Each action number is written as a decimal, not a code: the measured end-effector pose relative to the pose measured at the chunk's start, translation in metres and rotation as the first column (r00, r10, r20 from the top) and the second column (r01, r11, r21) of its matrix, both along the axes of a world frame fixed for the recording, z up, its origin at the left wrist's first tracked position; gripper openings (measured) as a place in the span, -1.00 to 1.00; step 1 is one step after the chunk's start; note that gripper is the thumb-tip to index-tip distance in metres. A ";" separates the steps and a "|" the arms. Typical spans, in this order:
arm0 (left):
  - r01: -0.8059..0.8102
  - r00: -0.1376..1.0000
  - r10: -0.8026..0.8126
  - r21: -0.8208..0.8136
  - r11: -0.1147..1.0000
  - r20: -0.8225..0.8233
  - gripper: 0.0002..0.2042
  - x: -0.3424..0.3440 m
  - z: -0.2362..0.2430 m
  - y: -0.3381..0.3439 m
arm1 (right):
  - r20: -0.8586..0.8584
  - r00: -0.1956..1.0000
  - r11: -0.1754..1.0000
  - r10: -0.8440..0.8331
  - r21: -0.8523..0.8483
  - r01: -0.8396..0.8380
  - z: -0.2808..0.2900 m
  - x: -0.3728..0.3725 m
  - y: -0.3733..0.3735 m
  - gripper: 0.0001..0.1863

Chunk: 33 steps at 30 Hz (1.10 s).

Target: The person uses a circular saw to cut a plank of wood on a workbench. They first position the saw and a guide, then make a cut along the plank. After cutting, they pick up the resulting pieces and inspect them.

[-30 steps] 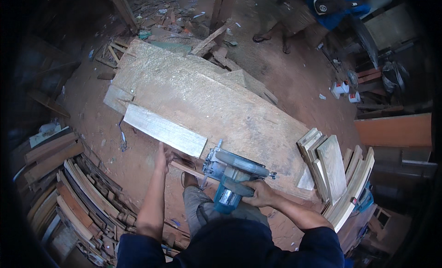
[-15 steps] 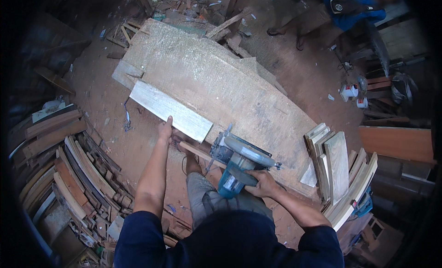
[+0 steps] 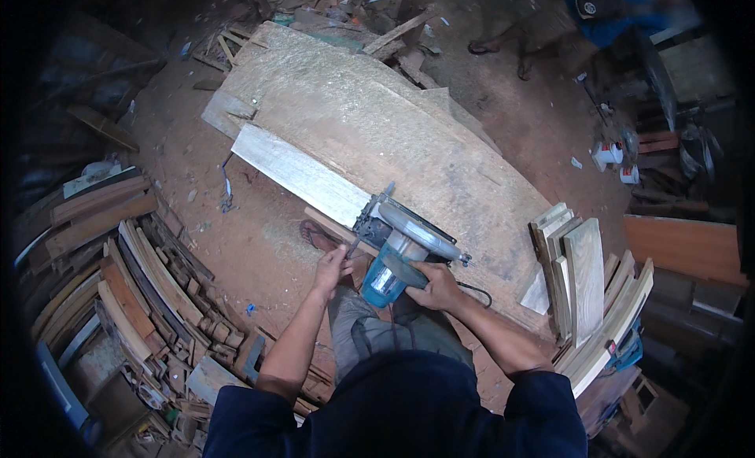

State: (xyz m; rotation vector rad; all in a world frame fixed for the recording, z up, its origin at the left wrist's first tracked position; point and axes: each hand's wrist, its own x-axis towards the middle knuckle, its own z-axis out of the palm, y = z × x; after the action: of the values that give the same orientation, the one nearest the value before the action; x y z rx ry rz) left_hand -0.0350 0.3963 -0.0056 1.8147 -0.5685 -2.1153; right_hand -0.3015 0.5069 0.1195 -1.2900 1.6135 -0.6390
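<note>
My right hand (image 3: 437,287) is wrapped around the rear handle of a teal circular saw (image 3: 385,277). The saw's base rests against the right end of a pale plank (image 3: 299,173), which lies along the near edge of a large worn wooden worktop (image 3: 362,135). At the saw's left side, my left hand (image 3: 334,269) has its fingers closed on a thin dark rod (image 3: 353,248) that sticks out from the base. The saw body hides where its blade meets the wood. A narrow wooden strip (image 3: 321,219) juts out below the plank.
Several boards (image 3: 583,281) stand stacked at the worktop's right end. Curved offcuts (image 3: 141,301) are piled at the left. A black cord (image 3: 480,291) runs by my right wrist. Beyond the worktop, at upper right, another person's legs (image 3: 527,45) show near white tubs (image 3: 607,155).
My left hand has let go of the plank and moved right and down to the saw's rod. The saw has shifted up and left onto the plank's end.
</note>
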 end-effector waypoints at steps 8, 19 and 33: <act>-0.170 0.983 0.166 -0.048 0.984 -0.075 -0.68 -0.013 -0.048 -0.003 | -0.124 0.992 0.991 -0.039 -0.133 0.023 -0.027 0.014 -0.017 -0.45; -0.198 0.980 0.194 -0.107 0.974 -0.040 -0.84 -0.028 -0.048 -0.019 | -0.100 0.995 0.999 0.023 0.031 -0.020 -0.020 0.017 -0.032 -0.42; -0.256 0.966 0.248 -0.157 0.954 -0.070 -0.74 -0.030 -0.059 -0.021 | -0.141 0.984 0.991 0.109 0.095 -0.096 -0.016 0.016 -0.039 -0.43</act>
State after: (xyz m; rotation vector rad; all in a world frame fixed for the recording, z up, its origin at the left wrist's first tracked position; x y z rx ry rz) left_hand -0.0655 0.3755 -0.0647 1.6429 -0.4575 -1.8796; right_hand -0.2854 0.4680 0.1038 -1.3707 1.6617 -0.4139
